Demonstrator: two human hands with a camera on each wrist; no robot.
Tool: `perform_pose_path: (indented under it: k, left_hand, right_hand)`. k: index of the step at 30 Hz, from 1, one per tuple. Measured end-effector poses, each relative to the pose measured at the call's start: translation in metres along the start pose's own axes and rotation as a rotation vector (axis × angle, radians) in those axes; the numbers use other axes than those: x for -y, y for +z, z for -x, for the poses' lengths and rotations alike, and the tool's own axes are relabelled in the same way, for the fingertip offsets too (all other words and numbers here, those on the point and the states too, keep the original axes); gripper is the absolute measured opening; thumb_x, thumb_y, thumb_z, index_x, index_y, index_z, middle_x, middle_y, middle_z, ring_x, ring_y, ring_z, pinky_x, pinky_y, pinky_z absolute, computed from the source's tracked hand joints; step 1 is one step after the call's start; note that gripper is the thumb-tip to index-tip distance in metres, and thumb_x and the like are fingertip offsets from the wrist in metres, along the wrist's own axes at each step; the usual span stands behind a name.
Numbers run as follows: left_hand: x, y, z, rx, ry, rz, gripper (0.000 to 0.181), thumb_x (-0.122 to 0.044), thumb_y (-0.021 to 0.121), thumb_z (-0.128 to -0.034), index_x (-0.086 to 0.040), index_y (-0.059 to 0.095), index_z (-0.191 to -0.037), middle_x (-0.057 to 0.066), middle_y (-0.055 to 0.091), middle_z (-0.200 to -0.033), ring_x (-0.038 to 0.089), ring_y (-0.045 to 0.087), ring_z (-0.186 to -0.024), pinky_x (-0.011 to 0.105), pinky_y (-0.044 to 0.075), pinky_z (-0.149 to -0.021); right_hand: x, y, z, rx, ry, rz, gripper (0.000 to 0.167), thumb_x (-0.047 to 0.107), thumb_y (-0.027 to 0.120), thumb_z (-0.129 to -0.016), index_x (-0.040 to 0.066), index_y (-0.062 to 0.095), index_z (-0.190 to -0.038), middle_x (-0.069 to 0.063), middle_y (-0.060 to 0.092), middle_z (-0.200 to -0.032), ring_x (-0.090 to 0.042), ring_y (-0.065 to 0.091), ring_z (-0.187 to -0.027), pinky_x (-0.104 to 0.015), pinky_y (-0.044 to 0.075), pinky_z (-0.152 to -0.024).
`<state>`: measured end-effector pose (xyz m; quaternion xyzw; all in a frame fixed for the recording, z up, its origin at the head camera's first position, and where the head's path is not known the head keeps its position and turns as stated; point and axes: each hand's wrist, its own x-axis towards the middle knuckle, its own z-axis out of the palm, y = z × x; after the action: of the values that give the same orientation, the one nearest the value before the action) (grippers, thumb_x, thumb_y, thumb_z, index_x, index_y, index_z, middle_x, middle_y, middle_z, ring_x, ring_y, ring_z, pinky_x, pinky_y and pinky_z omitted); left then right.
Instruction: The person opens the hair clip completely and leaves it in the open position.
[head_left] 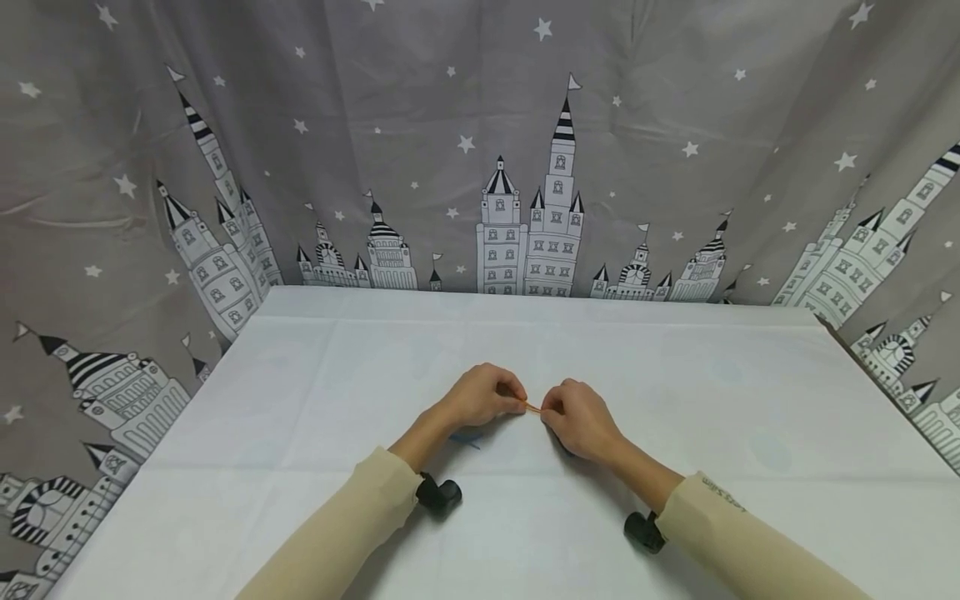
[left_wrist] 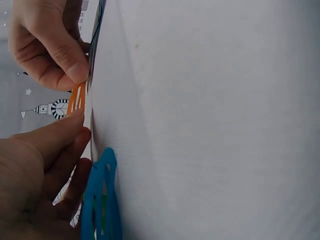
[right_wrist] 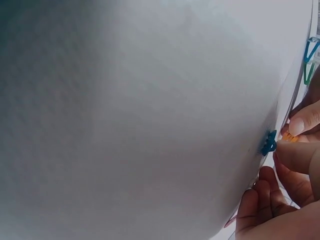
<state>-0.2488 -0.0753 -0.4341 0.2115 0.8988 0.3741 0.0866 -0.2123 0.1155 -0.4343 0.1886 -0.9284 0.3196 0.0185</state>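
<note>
Orange clip point(left_wrist: 75, 98) between left fingers point(left_wrist: 70, 123) and right fingers point(left_wrist: 77, 72), each pinching one end.

No txt legible; lettering point(head_left: 722, 492) on R sleeve point(head_left: 750, 537) too sm.

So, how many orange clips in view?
1. The orange clip sits between the left hand and right hand, pinched by both. Fingers cover its ends; any others behind the hands would be hidden.

2 hands point(head_left: 486, 398), 1 orng clip point(left_wrist: 76, 97), 2+ blue pcs point(right_wrist: 268, 143), 1 grn clip point(right_wrist: 305, 74), 2 wrist cams point(head_left: 439, 497)
</note>
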Motion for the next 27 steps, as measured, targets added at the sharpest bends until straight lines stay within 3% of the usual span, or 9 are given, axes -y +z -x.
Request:
perform_pose_path:
  k: [7,16,24,27]
  left_hand:
    - [-0.003,0.002,0.004,-0.013,0.013,0.016,0.005,-0.017,0.078,-0.086,-0.014,0.075,-0.088,-0.011,0.068,-0.081,0.009,0.058,-0.078,0.033,0.046,-0.079]
    - [-0.005,-0.002,0.015,-0.109,0.089,0.065,0.005,-0.015,0.077,-0.0864,-0.011,0.076,-0.089,-0.008,0.07,-0.081,0.012,0.064,-0.086,0.036,0.048,-0.085]
    - [-0.005,-0.007,0.031,-0.125,0.134,0.152,0.004,-0.015,0.077,-0.0869,-0.011,0.076,-0.088,-0.008,0.071,-0.082,0.01,0.066,-0.088,0.038,0.05,-0.086]
    - [-0.008,-0.01,0.038,-0.105,0.142,0.174,0.005,-0.017,0.076,-0.0875,-0.013,0.077,-0.087,-0.01,0.071,-0.082,0.009,0.065,-0.088,0.038,0.05,-0.085]
  right_hand:
    - [-0.005,-0.001,0.003,-0.035,0.012,-0.09,0.006,0.001,0.07,-0.086,0.004,0.07,-0.082,0.0,0.058,-0.079,-0.015,0.051,-0.071,-0.034,0.045,-0.068]
    - [-0.001,-0.003,0.004,-0.061,0.0,-0.192,0.007,0.001,0.067,-0.089,0.006,0.068,-0.085,0.0,0.062,-0.078,-0.014,0.053,-0.069,-0.033,0.046,-0.066]
    - [0.012,-0.005,0.015,-0.042,0.019,-0.307,0.005,0.002,0.067,-0.091,0.006,0.068,-0.087,-0.001,0.062,-0.076,-0.016,0.051,-0.066,-0.029,0.044,-0.06]
    - [0.013,-0.006,0.018,-0.031,0.003,-0.341,0.003,0.007,0.069,-0.092,0.006,0.069,-0.089,0.0,0.063,-0.078,-0.015,0.053,-0.069,-0.029,0.045,-0.062]
